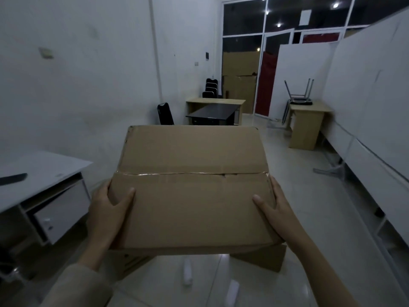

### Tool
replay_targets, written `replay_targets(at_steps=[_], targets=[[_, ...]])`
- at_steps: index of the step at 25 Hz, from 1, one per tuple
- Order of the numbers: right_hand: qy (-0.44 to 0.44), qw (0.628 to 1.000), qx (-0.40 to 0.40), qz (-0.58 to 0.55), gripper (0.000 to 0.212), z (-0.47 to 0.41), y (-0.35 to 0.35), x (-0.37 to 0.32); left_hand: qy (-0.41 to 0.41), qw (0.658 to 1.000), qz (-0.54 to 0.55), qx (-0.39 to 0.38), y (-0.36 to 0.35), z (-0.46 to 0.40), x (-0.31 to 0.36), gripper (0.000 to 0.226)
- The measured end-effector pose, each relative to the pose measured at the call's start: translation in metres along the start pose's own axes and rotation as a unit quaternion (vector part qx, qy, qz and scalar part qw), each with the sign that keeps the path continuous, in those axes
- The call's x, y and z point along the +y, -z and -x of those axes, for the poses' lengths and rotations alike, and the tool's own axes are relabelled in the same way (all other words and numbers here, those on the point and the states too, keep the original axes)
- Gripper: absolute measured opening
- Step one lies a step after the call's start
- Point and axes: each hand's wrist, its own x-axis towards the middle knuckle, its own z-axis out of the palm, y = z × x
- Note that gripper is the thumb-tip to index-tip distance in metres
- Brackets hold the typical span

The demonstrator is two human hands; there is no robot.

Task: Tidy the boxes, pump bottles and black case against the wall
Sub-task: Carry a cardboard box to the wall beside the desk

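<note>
- Both hands clamped on the big cardboard box [192,187]: left hand [106,209] on its left edge, right hand [274,209] on its right edge, thumbs pressed on the taped top.
- Box held up off the tiled floor [309,196], mid-room.
- Another cardboard box [263,258] peeks out beneath it.
- White bench [39,169] sits to the left.

The left hand [106,207] is bare, with a loose, pale beige sleeve [77,286] covering the forearm up to the wrist. The right hand [273,207] is bare too, and its forearm shows no sleeve. Neither hand wears rings or a watch.
</note>
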Motion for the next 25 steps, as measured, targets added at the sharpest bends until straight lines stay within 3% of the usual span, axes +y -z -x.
replay_targets(at_steps=[5, 10, 15, 25], targets=[[0.026, 0.999, -0.018, -0.009, 0.072, -0.106, -0.043, 0.012, 0.000, 1.000, -0.017, 0.024, -0.038, -0.079, -0.020, 0.060], [0.039, 0.998, -0.048, -0.020, 0.071, -0.231, -0.088, 0.034, 0.018, 0.998, -0.031, 0.047, -0.093, -0.167, -0.048, 0.075], [0.056, 0.992, -0.110, -0.016, 0.069, -0.363, -0.139, 0.038, 0.054, 0.992, -0.062, 0.096, -0.138, -0.256, -0.080, 0.074], [0.077, 0.977, -0.196, -0.019, 0.071, -0.605, -0.316, 0.050, 0.110, 0.979, -0.076, 0.156, -0.192, -0.469, -0.195, 0.068]])
